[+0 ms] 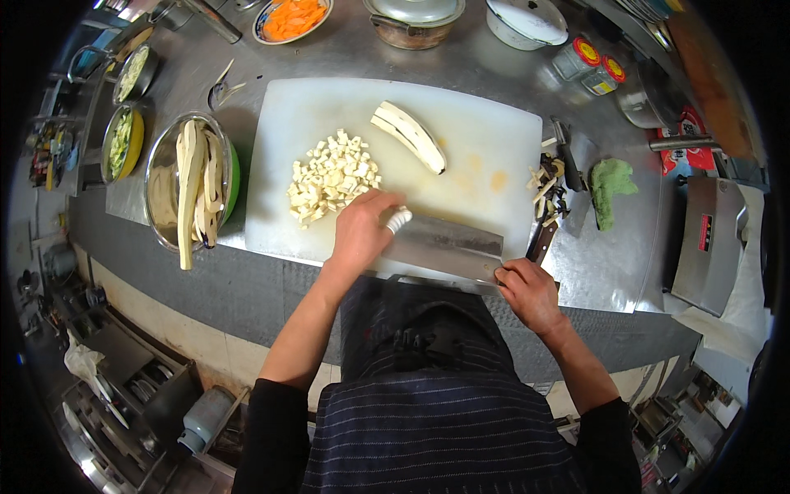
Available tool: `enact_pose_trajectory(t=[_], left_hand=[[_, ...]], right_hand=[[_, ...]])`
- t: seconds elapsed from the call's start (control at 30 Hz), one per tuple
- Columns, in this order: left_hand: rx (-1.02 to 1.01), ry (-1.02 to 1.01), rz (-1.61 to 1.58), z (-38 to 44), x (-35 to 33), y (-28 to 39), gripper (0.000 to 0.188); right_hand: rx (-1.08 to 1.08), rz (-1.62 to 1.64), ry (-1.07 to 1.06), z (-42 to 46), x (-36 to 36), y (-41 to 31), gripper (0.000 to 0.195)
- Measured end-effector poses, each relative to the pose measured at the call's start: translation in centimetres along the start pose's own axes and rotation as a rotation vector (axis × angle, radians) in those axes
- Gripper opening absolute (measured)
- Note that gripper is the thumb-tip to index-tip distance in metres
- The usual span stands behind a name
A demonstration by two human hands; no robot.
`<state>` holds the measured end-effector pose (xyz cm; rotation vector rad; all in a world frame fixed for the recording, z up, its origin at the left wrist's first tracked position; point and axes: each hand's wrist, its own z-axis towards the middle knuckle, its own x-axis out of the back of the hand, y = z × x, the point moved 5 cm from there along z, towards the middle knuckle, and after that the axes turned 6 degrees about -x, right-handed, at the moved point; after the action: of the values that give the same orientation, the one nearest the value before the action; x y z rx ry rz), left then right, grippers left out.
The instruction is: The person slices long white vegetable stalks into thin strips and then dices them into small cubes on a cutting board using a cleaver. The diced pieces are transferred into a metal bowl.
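Note:
A white cutting board [481, 129] lies before me, with a pile of pale diced eggplant [333, 176] on its left half. My left hand [364, 225] rests at the lower right of the pile, its fingers curled on pale cut pieces [399, 219] at the cleaver's end. In my right hand [531, 293] is the handle of a broad cleaver [444, 247], its blade stretched leftward over the board's near edge. A peeled eggplant piece [408, 136] lies farther back on the board. More peeled eggplants [194, 179] fill a metal bowl [162, 204] at the left.
Right of the board are a peeler [568, 154], dark peel scraps [549, 182], a brown-handled knife [543, 244] and a green cloth [611, 188]. Behind stand a bowl of sliced carrots [293, 18], a lidded pot [416, 25], a white enamel bowl [524, 28] and two jars [577, 58].

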<state>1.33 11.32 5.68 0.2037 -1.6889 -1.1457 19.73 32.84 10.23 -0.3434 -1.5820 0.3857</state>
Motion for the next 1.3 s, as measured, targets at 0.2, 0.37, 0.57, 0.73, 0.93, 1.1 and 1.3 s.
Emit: enact_pose_trajectory(t=[0.2, 0.37, 0.57, 0.73, 0.93, 1.1, 1.3], left_hand=[[-0.019, 0.110, -0.174, 2.7, -1.4, 0.2, 0.023], [-0.093, 0.011, -0.412, 5.8, -8.5, 6.8, 0.034], [-0.361, 0.172, -0.420, 5.5, -7.6, 11.2, 0.031], [-0.248, 0.466, -0.242, 0.3, -0.6, 2.2, 0.034], [0.081, 0.518, 0.228, -8.0, 2.3, -6.0, 0.035], [0.134, 0.468, 0.273, -7.9, 1.1, -6.2, 0.040], [0.077, 0.522, 0.179, -7.5, 1.0, -6.6, 0.040]], right_hand=[[-0.084, 0.078, 0.000, -0.3, -1.1, 0.5, 0.025], [-0.328, 0.390, 0.015, 0.3, -3.9, 0.4, 0.023], [-0.418, 0.486, 0.046, 1.2, -4.6, -0.3, 0.025], [-0.456, 0.513, 0.042, 1.2, -3.9, 0.0, 0.022], [-0.383, 0.510, -0.091, 2.5, -3.4, -1.4, 0.019], [-0.323, 0.478, -0.201, 5.1, -3.6, -3.2, 0.017], [-0.357, 0.500, -0.139, 7.0, -3.0, -3.4, 0.016]])
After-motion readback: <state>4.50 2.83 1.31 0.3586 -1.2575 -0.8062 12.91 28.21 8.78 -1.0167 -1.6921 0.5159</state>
